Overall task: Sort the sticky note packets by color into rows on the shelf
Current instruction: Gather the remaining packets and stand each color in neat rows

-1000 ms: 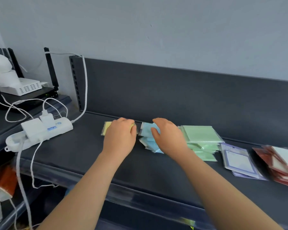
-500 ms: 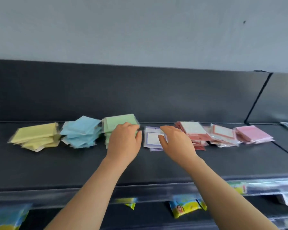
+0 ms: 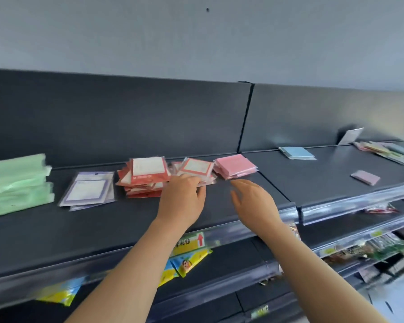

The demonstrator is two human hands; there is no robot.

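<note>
Sticky note packets lie in piles along the dark shelf [image 3: 117, 229]: a green pile [image 3: 16, 183] at far left, purple-framed packets [image 3: 88, 191], a red pile [image 3: 147, 176], light-red-framed packets [image 3: 195, 167] and a pink pile [image 3: 234, 166]. My left hand [image 3: 183, 198] rests palm down at the front edge of the light-red-framed packets, its fingertips touching them. My right hand [image 3: 252, 200] hovers just in front of the pink pile, fingers relaxed and holding nothing. On the neighbouring shelf section lie a blue packet [image 3: 295, 152], a small mauve packet [image 3: 365, 177] and mixed packets [image 3: 387, 151] at far right.
A white card [image 3: 350, 135] leans against the back panel at the right. Lower shelves hold yellow and blue snack bags [image 3: 187, 264] and other packaged goods [image 3: 369, 250]. A clear price rail [image 3: 350, 201] runs along the shelf front.
The view and both hands have shifted right along the shelf: from the yellow and blue piles, past the green and purple ones, to the red-framed and pink piles.
</note>
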